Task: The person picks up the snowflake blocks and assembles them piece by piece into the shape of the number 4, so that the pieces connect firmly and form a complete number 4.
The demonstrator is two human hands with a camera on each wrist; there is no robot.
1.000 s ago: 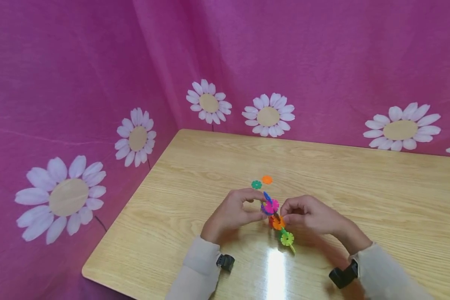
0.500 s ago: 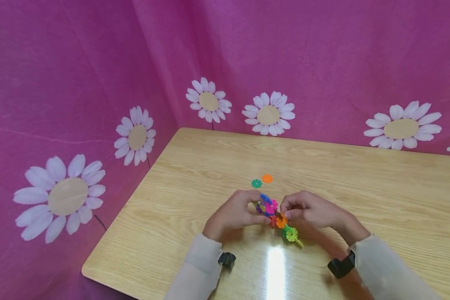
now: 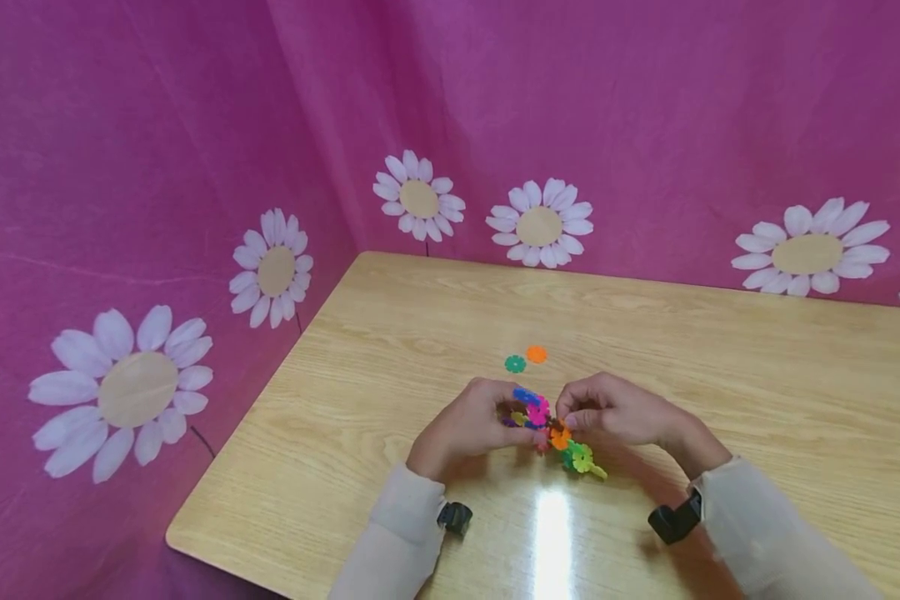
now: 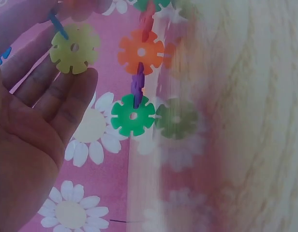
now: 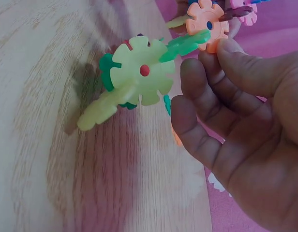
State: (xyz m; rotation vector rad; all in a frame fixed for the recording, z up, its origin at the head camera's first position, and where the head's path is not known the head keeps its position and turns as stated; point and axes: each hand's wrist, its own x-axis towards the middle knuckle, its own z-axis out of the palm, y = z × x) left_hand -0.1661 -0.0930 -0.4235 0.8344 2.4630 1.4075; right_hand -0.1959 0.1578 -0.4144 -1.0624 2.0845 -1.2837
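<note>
Both hands hold a chain of notched plastic flower discs, slotted together edge to face, low over the table. My left hand (image 3: 457,425) grips its far-left end, by a blue disc (image 3: 526,396) and a pink disc (image 3: 537,409). In the left wrist view, a yellow disc (image 4: 75,48) lies against those fingers, beside a strand with an orange disc, a purple disc (image 4: 138,84) and a green disc (image 4: 133,116). My right hand (image 3: 622,408) pinches an orange disc (image 5: 207,24) mid-chain at its edge. Beyond it, a lime disc (image 5: 144,70) and a yellow disc (image 5: 105,106) extend free.
A loose green disc (image 3: 515,363) and a loose orange disc (image 3: 536,354) lie flat on the wooden table (image 3: 390,333) beyond the hands. A pink curtain (image 3: 630,108) printed with white daisies hangs along the table's back and left edges.
The chain has turned so its near end swings right and slightly away from me. Both hands keep their hold, and the right hand has shifted slightly left and farther from me.
</note>
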